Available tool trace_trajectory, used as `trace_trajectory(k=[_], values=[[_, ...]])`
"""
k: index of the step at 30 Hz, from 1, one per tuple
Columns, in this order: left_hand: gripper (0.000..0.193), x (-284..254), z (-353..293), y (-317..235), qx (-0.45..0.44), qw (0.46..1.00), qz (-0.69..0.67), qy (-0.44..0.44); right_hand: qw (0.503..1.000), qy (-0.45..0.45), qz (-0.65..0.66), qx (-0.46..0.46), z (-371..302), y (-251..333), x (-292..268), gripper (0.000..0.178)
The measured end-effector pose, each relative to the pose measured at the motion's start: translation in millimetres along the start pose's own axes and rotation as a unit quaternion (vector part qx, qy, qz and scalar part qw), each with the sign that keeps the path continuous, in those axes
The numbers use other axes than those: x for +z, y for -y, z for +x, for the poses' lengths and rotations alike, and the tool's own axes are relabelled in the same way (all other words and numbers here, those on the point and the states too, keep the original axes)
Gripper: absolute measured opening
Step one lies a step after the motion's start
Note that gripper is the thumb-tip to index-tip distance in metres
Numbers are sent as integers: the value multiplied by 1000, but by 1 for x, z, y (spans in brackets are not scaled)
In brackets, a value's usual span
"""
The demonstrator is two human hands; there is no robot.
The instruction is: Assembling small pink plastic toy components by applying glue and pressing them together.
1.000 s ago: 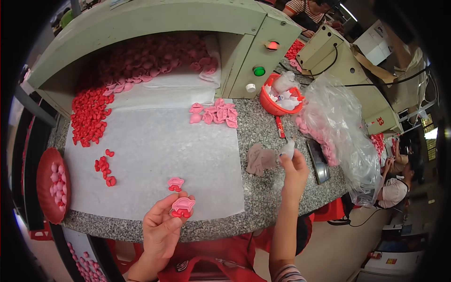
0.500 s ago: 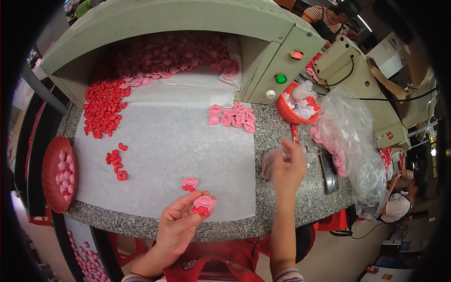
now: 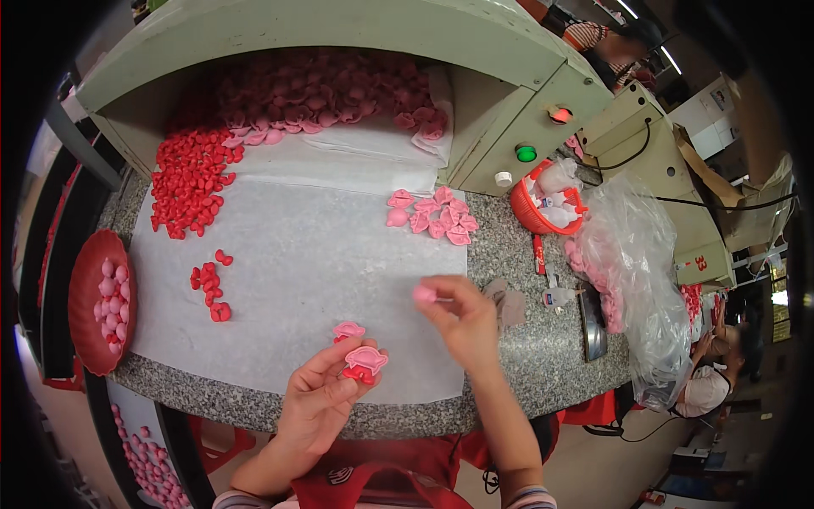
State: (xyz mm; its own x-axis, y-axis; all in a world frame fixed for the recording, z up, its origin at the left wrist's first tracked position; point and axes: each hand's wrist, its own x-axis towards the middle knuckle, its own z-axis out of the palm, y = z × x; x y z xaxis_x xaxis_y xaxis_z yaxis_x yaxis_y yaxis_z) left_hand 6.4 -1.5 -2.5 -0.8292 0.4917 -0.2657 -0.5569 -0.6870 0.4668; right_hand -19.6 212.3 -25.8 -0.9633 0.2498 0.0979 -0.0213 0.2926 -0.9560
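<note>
My left hand pinches a small two-part piece, pink and cup-like on top with a red part below, its open side facing up. Just beyond it, a similar pink-and-red piece rests on the white sheet, partly hidden by my fingers. My right hand is over the sheet's right side, thumb and forefinger closed on a small rounded pink piece. Farther back on the sheet lies a loose group of pink pieces. Several red pieces are scattered to the left.
A pale green machine housing spans the back, with heaped pink pieces and red pieces at its opening. A red dish stands left. On the right are an orange basket, a small bottle, a phone and a plastic bag.
My right hand has come left and nearer, from beside the small bottle to above the sheet, and now shows a pink piece at its fingertips. My left hand keeps its piece. The view has shifted slightly.
</note>
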Motion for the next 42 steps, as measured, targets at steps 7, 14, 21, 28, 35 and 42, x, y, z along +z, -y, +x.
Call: trace_trajectory(k=[7, 14, 21, 28, 35, 42], values=[[47, 2, 2, 2, -20, 1000, -16, -3, 911, -4, -391, -130, -49, 21, 8, 33], [46, 5, -3, 3, -29, 999, -24, -1, 903, 126, -339, -234, -18, -7, -14, 34], [46, 1, -5, 5, -26, 999, -23, 1, 928, 22, -342, -144, -42, 6, 0, 27], [43, 4, -7, 14, 11, 1000, 28, 2, 986, 36, 120, 109, -52, 13, -8, 31], [41, 11, -13, 17, 93, 984, 147, 26, 893, 85, 404, 176, -75, 39, 0, 31], [41, 8, -17, 19, 135, 964, 224, 56, 985, 43, 167, 22, -88, 67, 7, 34]])
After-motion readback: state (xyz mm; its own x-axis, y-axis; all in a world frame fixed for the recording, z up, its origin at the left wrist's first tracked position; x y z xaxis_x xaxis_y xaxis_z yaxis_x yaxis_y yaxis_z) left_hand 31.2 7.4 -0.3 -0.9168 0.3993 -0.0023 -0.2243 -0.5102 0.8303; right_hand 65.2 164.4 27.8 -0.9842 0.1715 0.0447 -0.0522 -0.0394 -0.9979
